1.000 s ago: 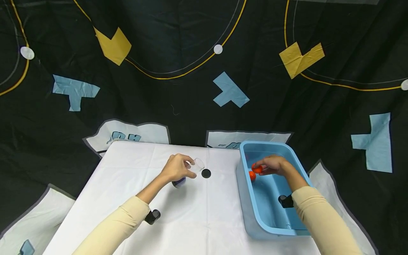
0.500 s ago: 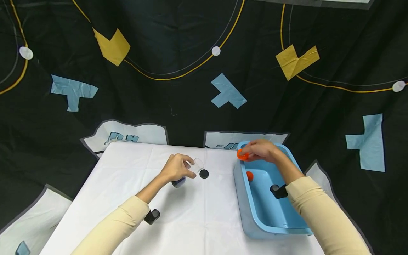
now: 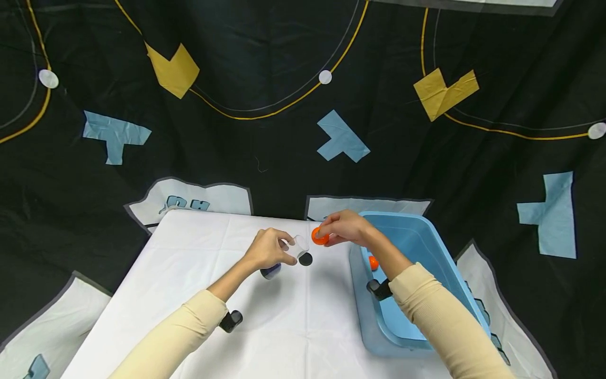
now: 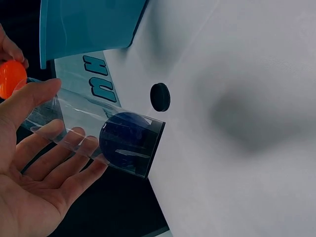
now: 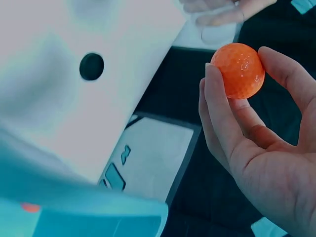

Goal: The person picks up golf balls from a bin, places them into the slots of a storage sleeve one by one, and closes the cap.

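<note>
Here my right hand (image 3: pixel 347 229) pinches the light, hard, dimpled orange ball (image 3: pixel 319 236) by its sides, while my left hand (image 3: pixel 266 249) curls round the thin, slippery clear plastic tube (image 4: pixel 98 136).

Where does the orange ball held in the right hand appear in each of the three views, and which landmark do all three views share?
Head view: orange ball sits just above centre, pinched by the right hand, beside the clear tube.
Left wrist view: it shows at the far left edge, upper part, by the tube's open end.
Right wrist view: upper right, between the fingertips.
Shared landmark: the black disc on the white table.
</note>
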`<state>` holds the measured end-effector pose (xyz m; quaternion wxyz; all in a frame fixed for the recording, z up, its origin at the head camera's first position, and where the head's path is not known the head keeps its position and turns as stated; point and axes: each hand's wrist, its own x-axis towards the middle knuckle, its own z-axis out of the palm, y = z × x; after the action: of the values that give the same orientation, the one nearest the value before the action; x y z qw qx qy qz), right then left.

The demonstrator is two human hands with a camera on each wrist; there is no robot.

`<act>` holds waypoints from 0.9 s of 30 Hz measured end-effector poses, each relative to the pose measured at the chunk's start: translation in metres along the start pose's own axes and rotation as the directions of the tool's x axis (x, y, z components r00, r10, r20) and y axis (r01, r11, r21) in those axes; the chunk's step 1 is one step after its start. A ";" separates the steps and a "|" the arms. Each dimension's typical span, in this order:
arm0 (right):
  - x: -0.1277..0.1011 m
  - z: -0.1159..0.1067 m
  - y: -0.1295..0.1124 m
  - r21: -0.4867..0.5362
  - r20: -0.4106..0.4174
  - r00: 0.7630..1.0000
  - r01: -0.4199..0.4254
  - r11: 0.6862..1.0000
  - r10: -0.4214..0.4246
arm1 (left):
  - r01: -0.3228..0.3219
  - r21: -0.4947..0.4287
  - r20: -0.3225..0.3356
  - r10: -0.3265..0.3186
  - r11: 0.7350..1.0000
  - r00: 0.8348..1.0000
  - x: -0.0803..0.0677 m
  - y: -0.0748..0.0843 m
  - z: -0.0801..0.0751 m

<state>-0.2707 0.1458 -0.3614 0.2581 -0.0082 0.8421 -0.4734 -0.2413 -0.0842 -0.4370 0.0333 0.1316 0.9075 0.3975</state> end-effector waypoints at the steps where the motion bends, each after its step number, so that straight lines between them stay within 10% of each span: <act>1: 0.001 0.003 -0.001 0.009 0.007 1.000 0.005 1.000 -0.005 | 0.000 -0.002 0.002 0.000 1.000 1.000 0.000 0.000 0.000; 27: 0.010 0.035 0.004 0.037 0.026 0.997 0.072 0.997 -0.073 | -0.004 0.015 0.017 0.004 1.000 1.000 0.000 0.005 0.000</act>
<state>-0.2627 0.1176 -0.3839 0.2526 -0.0406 0.8289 -0.4974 -0.2402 -0.0807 -0.4336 0.0394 0.1370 0.9099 0.3896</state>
